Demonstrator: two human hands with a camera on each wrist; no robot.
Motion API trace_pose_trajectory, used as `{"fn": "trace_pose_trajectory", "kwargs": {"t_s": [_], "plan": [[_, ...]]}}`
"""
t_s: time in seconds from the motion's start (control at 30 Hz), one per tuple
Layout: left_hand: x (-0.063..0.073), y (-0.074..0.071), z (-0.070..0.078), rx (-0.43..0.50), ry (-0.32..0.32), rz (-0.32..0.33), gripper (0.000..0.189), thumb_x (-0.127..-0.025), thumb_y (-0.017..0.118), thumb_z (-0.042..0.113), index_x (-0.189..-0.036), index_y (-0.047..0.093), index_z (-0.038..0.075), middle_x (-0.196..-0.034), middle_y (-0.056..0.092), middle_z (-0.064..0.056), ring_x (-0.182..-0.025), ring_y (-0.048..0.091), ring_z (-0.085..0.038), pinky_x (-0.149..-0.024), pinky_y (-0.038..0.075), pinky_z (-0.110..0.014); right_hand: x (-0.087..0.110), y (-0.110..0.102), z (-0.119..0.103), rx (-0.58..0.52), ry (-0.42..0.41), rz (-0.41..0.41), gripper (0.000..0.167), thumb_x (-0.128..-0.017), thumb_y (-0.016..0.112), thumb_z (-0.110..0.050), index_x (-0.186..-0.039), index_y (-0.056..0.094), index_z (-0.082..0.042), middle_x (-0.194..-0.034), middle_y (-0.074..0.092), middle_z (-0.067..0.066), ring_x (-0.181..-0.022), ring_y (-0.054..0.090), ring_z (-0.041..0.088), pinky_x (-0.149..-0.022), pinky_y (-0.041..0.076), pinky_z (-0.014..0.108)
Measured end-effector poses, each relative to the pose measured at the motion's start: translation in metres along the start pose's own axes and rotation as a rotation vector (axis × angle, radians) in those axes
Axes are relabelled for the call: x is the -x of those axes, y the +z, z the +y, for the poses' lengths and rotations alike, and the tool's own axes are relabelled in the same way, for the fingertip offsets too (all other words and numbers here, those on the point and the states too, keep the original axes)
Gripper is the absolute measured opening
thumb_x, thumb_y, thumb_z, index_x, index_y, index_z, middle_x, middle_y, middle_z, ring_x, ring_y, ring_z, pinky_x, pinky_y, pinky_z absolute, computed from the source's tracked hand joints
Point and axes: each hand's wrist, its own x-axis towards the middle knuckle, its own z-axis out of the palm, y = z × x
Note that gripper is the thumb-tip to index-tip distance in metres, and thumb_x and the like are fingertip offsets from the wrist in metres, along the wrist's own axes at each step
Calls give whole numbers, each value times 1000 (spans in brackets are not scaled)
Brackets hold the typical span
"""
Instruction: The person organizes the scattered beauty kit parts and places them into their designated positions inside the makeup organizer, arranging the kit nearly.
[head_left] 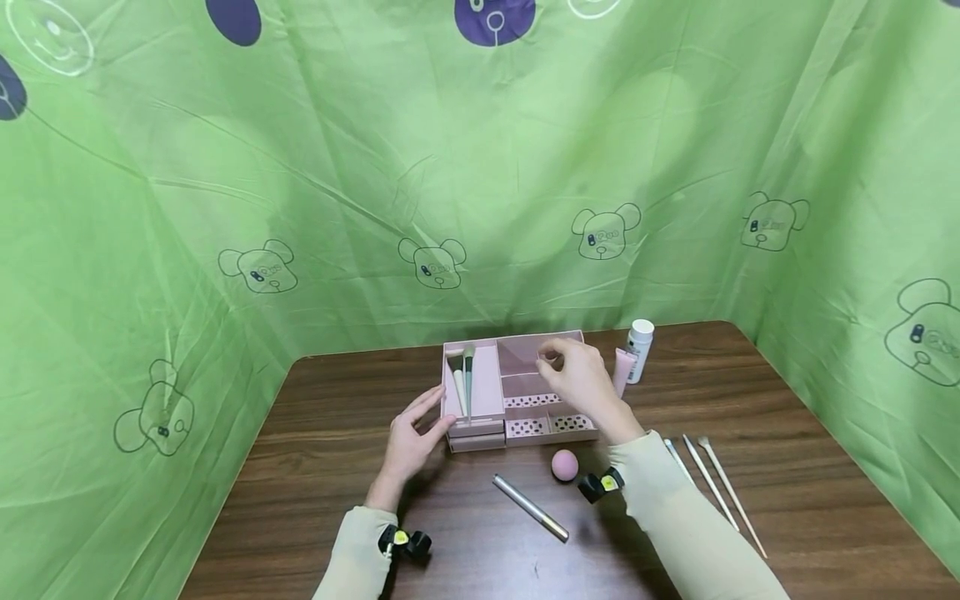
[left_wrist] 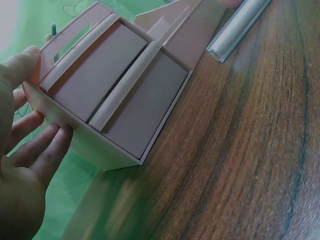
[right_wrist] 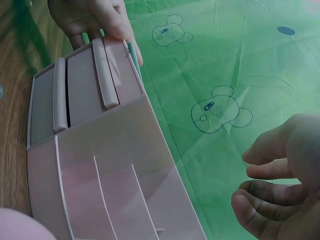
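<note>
A pink makeup organizer [head_left: 487, 383] stands on the table, with two front drawers [left_wrist: 100, 65] on its left side and stepped compartments [right_wrist: 115, 150] on its right. Two makeup brushes [head_left: 468, 375] lie in its left top tray. My left hand [head_left: 411, 442] holds the organizer's left front corner, thumb at the top rim and fingers against the side wall. Above the right compartments hovers my right hand [head_left: 579, 379], its fingers loosely bent with nothing between them. In the right wrist view that hand [right_wrist: 280, 185] is apart from the organizer.
A silver tube [head_left: 530, 507] and a pink ball-shaped sponge [head_left: 565, 465] lie in front of the organizer. To its right stand a pink squeeze tube [head_left: 622, 371] and a white bottle [head_left: 640, 350]. Several slim brushes [head_left: 731, 492] lie beside my right forearm. Green cloth [head_left: 480, 167] hangs behind the table.
</note>
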Motion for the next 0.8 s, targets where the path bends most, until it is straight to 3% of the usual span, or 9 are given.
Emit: {"fn": "trace_pose_trajectory", "kwargs": {"t_s": [0.23,0.47,0.8], "plan": [[0,0,-1,-1,-3,2,47,-84,76,10,-128,62,-2,-134,60,-18,-128,53,-32,-109,35,-13,5,-6,11,-7,4,1,22,-85,70,-18,-106,72,-11,-88,72,4,-78,68,20,-70,57,36],[-1,0,-1,5,7,-1,47,-84,76,9,-127,62,-3,-134,59,-19,-127,54,-32,-109,39,-19,10,-15,24,-30,26,-28,23,-85,69,-15,-108,71,-8,-92,72,8,-79,68,21,-68,58,34],[0,0,0,-20,11,7,48,-84,77,11,-127,62,-2,-134,60,-18,-127,55,-32,-110,34,-13,22,-32,51,19,35,6,21,-84,69,-13,-104,71,-6,-90,72,9,-80,68,24,-73,58,41]]}}
